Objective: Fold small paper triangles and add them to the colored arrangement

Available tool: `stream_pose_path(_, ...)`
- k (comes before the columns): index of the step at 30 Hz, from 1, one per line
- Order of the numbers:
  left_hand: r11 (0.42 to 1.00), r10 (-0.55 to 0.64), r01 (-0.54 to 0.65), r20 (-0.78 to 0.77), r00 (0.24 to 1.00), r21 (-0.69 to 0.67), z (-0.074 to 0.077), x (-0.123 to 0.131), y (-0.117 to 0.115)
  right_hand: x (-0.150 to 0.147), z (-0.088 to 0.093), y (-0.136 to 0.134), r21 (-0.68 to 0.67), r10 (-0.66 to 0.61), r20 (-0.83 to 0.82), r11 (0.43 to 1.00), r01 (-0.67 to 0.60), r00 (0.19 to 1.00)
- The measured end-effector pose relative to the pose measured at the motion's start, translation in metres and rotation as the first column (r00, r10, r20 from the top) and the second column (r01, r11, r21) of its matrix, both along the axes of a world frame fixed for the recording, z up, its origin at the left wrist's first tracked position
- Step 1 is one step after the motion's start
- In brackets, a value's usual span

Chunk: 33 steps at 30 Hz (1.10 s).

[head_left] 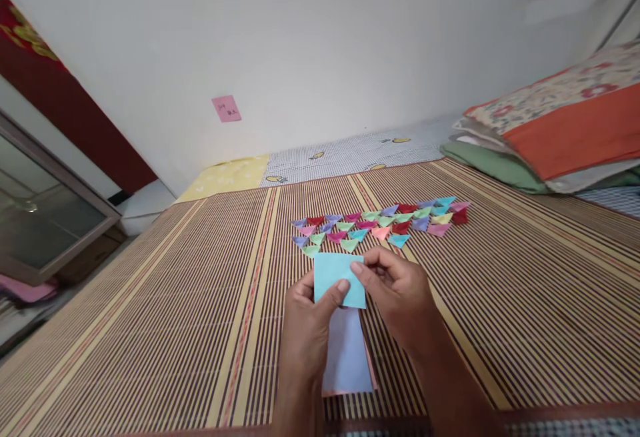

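Note:
A light blue square of paper (pixel 330 270) is held up between both my hands. My left hand (pixel 313 307) grips its lower left, thumb across the front and fingers behind. At its right edge my right hand (pixel 395 287) pinches it between thumb and fingers. Below, on the striped mat, lies a stack of paper (pixel 347 353) with a pale lavender sheet on top and a pinkish edge showing; my left forearm partly covers its side. Just beyond my hands, several small folded paper pieces (pixel 367 225) in red, green, purple, blue, pink and yellow sit in rows.
The striped bamboo mat (pixel 165 330) covers the bed. Folded bedding with an orange and floral cover (pixel 575 123) is piled at the right. A white wall (pixel 325 43) with a pink note (pixel 227 109) stands behind. A glass-paned frame (pixel 40 203) is at the left.

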<state>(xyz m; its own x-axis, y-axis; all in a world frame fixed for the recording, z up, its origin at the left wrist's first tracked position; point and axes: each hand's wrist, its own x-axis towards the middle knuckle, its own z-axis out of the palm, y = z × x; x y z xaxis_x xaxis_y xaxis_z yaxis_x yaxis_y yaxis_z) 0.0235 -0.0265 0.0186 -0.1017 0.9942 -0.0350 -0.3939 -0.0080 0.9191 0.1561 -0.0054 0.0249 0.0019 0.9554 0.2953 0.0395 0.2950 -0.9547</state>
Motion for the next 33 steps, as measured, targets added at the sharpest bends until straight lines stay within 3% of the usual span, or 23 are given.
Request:
stream_pose_path(6,0.998,0.062,-0.062,0.013,0.998,0.009,-0.001,0.001,0.001,0.003,-0.007,0.007,-0.038,0.212,-0.029,0.976,-0.213,0.977)
stream_pose_path(12,0.99,0.141,-0.141,0.008,0.99,0.015,0.0,-0.001,0.001,0.004,-0.009,0.006,-0.065,0.299,0.028,0.953,-0.297,0.954)
stream_pose_path(17,0.938,0.341,-0.319,-0.181,0.922,0.138,0.0,-0.008,-0.001,0.004,-0.009,0.005,-0.033,0.315,0.087,0.949,-0.314,0.945)
stream_pose_path(20,0.914,0.402,-0.365,-0.287,0.869,0.176,0.001,-0.011,-0.003,0.007,-0.007,0.005,-0.056,0.316,0.118,0.949,-0.312,0.941)
stream_pose_path(24,0.933,0.353,-0.312,-0.283,0.892,0.179,0.001,-0.008,-0.004,0.008,-0.003,0.005,-0.061,0.294,0.05,0.955,-0.291,0.954)
stream_pose_path(29,0.983,0.16,-0.144,-0.149,0.976,0.113,-0.001,-0.001,-0.003,0.002,-0.001,0.001,-0.059,0.201,-0.088,0.977,-0.206,0.976)
stream_pose_path(33,0.995,0.06,-0.048,-0.154,0.986,0.083,0.002,0.0,-0.003,0.001,0.001,-0.002,-0.032,0.101,-0.027,0.994,-0.102,0.995)
